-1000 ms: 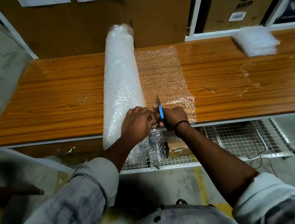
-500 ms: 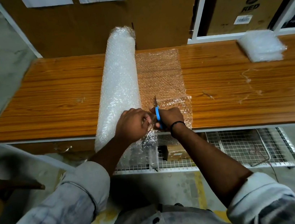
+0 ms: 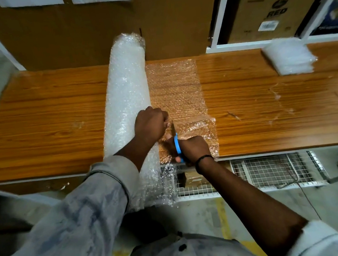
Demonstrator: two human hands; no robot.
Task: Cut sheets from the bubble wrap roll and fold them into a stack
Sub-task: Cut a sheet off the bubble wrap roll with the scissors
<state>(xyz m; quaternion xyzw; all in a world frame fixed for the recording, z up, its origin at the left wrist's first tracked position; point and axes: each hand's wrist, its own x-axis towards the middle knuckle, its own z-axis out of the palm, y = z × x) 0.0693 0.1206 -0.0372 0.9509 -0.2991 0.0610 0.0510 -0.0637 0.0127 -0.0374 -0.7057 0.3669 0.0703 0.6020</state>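
A thick white bubble wrap roll [image 3: 127, 94] lies across the wooden table [image 3: 43, 123], its near end hanging over the front edge. An unrolled clear sheet [image 3: 178, 91] spreads flat to the right of the roll. My right hand [image 3: 190, 149] grips blue-handled scissors [image 3: 176, 143] whose blades point away from me along the sheet beside the roll. My left hand [image 3: 150, 126] pinches the sheet at the roll's edge, just left of the blades. A stack of folded sheets [image 3: 288, 58] sits at the far right of the table.
Tall cardboard boxes [image 3: 76, 32] stand behind the table. A white shelf frame at the back right holds a brown box [image 3: 271, 13]. Under the table's front edge runs a wire mesh shelf [image 3: 276, 169] with a small box on it.
Both hands have moved farther along the sheet away from me, the scissors advancing up the cut beside the roll. The near corner of the sheet stays lifted and creased.
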